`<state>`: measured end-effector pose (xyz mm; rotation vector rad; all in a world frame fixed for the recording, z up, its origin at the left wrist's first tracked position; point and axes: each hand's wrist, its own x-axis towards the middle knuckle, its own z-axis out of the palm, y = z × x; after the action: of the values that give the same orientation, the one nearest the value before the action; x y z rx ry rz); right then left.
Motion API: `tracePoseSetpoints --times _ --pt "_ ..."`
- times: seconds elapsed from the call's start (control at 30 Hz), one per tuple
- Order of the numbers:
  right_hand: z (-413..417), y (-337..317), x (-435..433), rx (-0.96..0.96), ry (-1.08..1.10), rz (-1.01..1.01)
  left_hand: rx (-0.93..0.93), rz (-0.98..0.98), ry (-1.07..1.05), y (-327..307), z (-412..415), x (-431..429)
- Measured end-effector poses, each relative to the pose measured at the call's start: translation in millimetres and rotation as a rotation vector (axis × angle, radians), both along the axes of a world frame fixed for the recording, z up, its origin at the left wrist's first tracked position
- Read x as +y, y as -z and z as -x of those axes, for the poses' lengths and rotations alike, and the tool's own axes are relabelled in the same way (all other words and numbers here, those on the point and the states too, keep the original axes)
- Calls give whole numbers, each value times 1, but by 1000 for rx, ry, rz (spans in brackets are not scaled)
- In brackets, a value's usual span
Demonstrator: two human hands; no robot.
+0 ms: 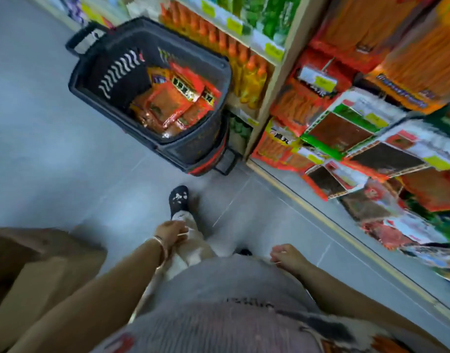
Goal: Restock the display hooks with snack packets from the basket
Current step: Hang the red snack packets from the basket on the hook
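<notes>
A black basket (91,80) stands on the floor ahead, stacked on other baskets, with several red and orange snack packets (173,103) inside. The display hooks (328,64) at the right carry hanging orange, red and green packets. My left hand (171,234) hangs low by my leg, fingers loosely curled, holding nothing. My right hand (286,254) hangs near my waist, also loosely curled and empty. Both hands are well short of the basket. The whole view is blurred.
Shelves with orange-capped bottles (247,72) stand behind the basket. A brown cardboard box (40,263) sits at the lower left. Grey tiled floor (53,149) stretches to the left. My dark shoe (178,198) points toward the basket.
</notes>
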<state>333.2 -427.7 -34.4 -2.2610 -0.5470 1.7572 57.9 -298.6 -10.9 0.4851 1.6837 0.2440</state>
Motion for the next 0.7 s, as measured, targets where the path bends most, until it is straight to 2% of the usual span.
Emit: tracePoseSetpoints --times 0.07,0.17,0.33,0.43,0.53,0.7 --pt "12 2 36 5 83 35 30 26 -19 8 22 15" --pt "26 5 98 2 131 65 93 36 57 14 55 53" --pt "66 2 219 -58 182 -37 62 30 72 5 108 167" --pt "97 -10 294 -56 235 -185 78 -69 154 -3 131 235" --pt "123 -20 364 20 289 -293 6 -174 265 -14 137 297" --pt "146 -5 447 124 395 -292 -91 -279 352 -10 120 382"
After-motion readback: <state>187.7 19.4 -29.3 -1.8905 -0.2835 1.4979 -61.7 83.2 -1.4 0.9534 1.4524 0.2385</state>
